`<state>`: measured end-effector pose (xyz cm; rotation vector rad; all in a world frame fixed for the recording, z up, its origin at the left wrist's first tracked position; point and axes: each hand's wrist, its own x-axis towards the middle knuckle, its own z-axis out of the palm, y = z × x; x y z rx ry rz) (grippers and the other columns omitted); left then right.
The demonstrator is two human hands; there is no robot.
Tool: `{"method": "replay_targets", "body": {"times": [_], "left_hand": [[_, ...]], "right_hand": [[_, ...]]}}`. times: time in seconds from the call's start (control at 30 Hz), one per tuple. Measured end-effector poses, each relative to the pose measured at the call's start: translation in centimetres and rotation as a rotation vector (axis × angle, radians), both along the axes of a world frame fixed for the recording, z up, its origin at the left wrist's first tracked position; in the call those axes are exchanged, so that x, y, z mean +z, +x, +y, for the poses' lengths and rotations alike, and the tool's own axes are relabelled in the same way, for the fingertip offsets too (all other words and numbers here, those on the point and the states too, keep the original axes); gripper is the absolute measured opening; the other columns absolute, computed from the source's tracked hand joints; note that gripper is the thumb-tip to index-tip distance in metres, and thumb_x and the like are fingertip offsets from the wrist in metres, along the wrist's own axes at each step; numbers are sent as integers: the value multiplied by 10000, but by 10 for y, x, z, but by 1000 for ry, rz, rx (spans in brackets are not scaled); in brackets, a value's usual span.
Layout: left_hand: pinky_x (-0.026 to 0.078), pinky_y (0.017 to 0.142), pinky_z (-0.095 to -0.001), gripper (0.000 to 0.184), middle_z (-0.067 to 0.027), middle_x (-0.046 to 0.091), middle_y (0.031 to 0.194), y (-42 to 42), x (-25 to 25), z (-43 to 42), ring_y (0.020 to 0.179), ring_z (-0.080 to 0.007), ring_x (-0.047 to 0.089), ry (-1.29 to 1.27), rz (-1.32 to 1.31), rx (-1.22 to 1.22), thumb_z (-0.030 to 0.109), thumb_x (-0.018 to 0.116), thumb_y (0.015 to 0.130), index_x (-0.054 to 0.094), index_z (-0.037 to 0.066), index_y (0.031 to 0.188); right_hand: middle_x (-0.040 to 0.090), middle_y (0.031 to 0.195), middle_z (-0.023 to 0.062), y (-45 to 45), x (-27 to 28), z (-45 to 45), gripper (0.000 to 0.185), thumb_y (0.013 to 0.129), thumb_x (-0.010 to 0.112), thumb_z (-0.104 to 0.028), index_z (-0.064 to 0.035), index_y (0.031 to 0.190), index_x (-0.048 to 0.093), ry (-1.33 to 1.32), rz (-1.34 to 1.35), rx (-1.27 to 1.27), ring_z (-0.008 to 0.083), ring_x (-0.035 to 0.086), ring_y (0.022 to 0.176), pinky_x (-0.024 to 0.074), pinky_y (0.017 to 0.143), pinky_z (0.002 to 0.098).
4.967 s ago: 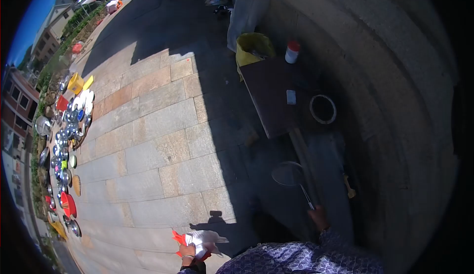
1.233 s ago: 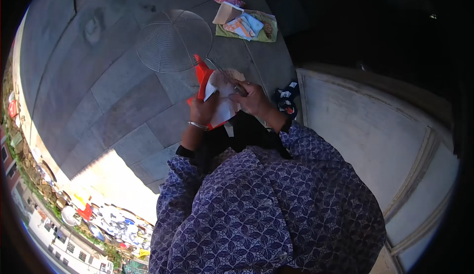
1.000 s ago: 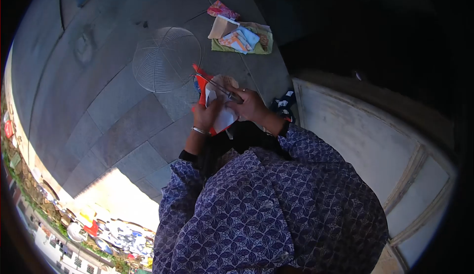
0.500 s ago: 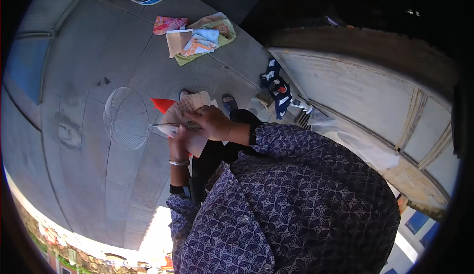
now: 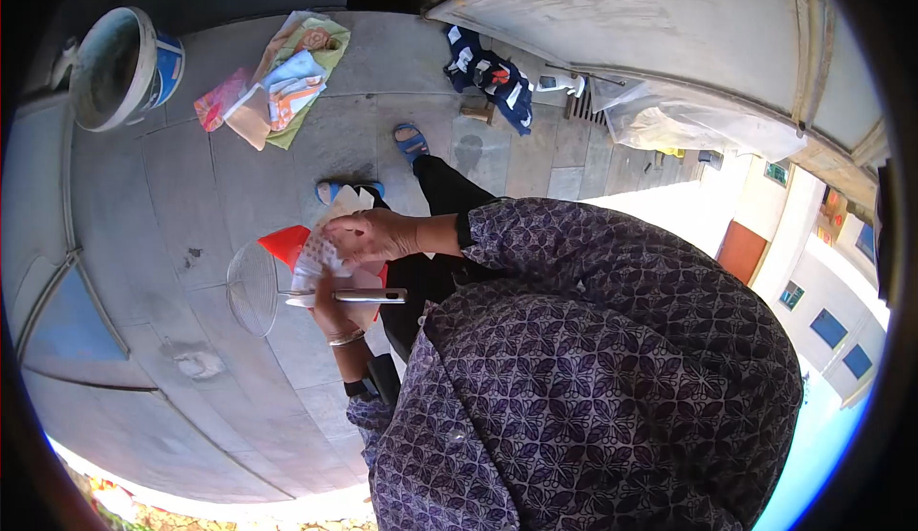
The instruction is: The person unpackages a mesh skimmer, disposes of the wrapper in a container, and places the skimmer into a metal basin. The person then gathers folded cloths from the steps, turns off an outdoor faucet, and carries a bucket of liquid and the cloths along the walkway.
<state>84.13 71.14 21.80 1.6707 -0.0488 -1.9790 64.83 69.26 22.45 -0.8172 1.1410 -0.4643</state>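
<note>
In the head view a wire-mesh strainer (image 5: 252, 290) with a long metal handle (image 5: 368, 296) is at my hands, its round mesh to the left. My left hand (image 5: 331, 313), with a bracelet at the wrist, is closed at the handle, which crosses over it. Just above, my right hand (image 5: 375, 234) has its fingers bent against a pale, patterned cloth (image 5: 313, 255). The cloth hangs between both hands and hides some fingertips. A bright red piece (image 5: 285, 244) of cloth or plastic shows behind it.
Folded cloths (image 5: 292, 81) lie on the paved floor (image 5: 239, 387). A bucket (image 5: 115, 67) is at the upper left. Dark clothing (image 5: 490, 81) lies near a pale panel (image 5: 660, 24), with clear plastic sheeting (image 5: 660, 115) beside it. My feet wear blue sandals (image 5: 411, 142).
My right hand has come off the strainer handle and is on the cloth; the handle now lies across my left hand. The mesh has tilted. The view has turned, bringing the bucket fully in.
</note>
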Motion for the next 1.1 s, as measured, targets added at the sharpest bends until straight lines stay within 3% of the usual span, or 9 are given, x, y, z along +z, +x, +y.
{"method": "replay_targets", "body": {"times": [0.13, 0.2, 0.23, 0.33, 0.5, 0.67, 0.77, 0.83, 1.1], "left_hand": [[472, 796, -341, 344, -115, 555, 1007, -57, 29, -5, 887, -226, 577, -55, 37, -88, 156, 475, 827, 481, -28, 1117], [465, 798, -338, 371, -111, 553, 1017, -78, 27, -6, 905, -225, 570, -62, 45, -187, 160, 481, 803, 482, -33, 1120], [460, 804, -337, 389, -110, 552, 1018, -111, 27, 12, 914, -224, 566, -87, 46, -233, 164, 489, 791, 480, -37, 1123], [447, 822, -335, 418, -109, 549, 1021, -136, 33, 4, 931, -222, 556, -64, 111, -314, 188, 507, 773, 484, -53, 1114], [447, 829, -338, 436, -125, 537, 1058, -172, 17, 17, 941, -236, 558, -66, 99, -364, 190, 515, 767, 476, -67, 1117], [452, 831, -361, 436, -133, 538, 1058, -211, 36, 0, 947, -259, 554, -182, 48, -422, 118, 550, 734, 474, -61, 1124], [450, 834, -362, 452, -130, 528, 1073, -232, 37, -5, 950, -263, 549, -257, -17, -464, 71, 546, 717, 458, -37, 1147], [441, 849, -363, 526, -121, 505, 1104, -228, 33, -8, 983, -266, 525, -191, -59, -406, -40, 533, 684, 414, 3, 1195], [429, 874, -355, 557, -131, 499, 1107, -224, 6, -21, 1010, -259, 511, -120, 95, -646, -31, 499, 653, 394, -1, 1199]], "right_hand": [[577, 1086, 120, -43, 1, 14, 682, 727, 705, -210, -13, 1282, 360, 74, 72, -33, 200, 563, 977, 439, 852, 279], [575, 1088, 86, -55, 5, 18, 611, 717, 708, -178, 1, 1227, 422, 262, -579, -290, 178, 560, 954, 442, 838, 277], [597, 1027, 67, -84, 7, 41, 495, 701, 715, -142, 10, 1127, 513, 269, -629, -345, 166, 572, 900, 447, 820, 272], [620, 954, 66, -106, 15, 46, 402, 689, 722, -114, 10, 1043, 576, 392, -581, -408, 152, 584, 852, 457, 797, 277], [636, 876, 68, -146, 10, 71, 347, 673, 728, -126, 8, 972, 614, 289, -536, -547, 146, 589, 797, 466, 749, 269], [599, 722, 53, -174, 25, 66, 283, 684, 702, -139, 8, 909, 612, 318, -153, -567, 123, 558, 600, 441, 490, 262], [574, 688, 44, -193, 28, 64, 279, 693, 692, -150, 8, 906, 604, 437, -146, -654, 106, 511, 503, 380, 395, 256], [572, 682, 43, -190, 19, 67, 278, 696, 690, -143, 10, 910, 602, 469, -184, -677, 104, 500, 481, 370, 382, 257], [598, 714, 63, -185, -17, 88, 245, 712, 669, -79, 37, 919, 606, 465, -154, -720, 116, 549, 560, 426, 465, 255]]}}
